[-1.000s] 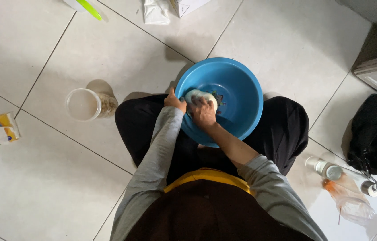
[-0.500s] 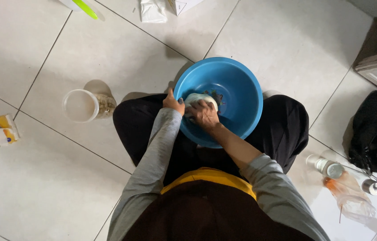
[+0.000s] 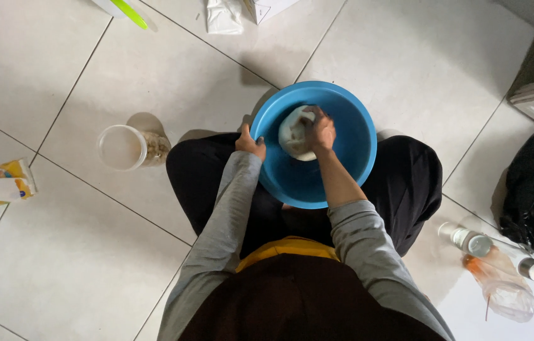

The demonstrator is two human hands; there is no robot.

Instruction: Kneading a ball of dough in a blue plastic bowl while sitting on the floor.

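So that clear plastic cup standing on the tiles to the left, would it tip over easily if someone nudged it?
Probably yes. The clear cup looks thin-walled and nearly empty, so likely light. It stands upright on smooth floor tiles, so a nudge might slide it first, then topple it. Once down, its round shape would likely roll.

Single head view: worn on the person's head, facing straight down from above, moderately near; right hand (image 3: 320, 131) slightly above frame centre, tiled floor (image 3: 58, 252) on every side of it.
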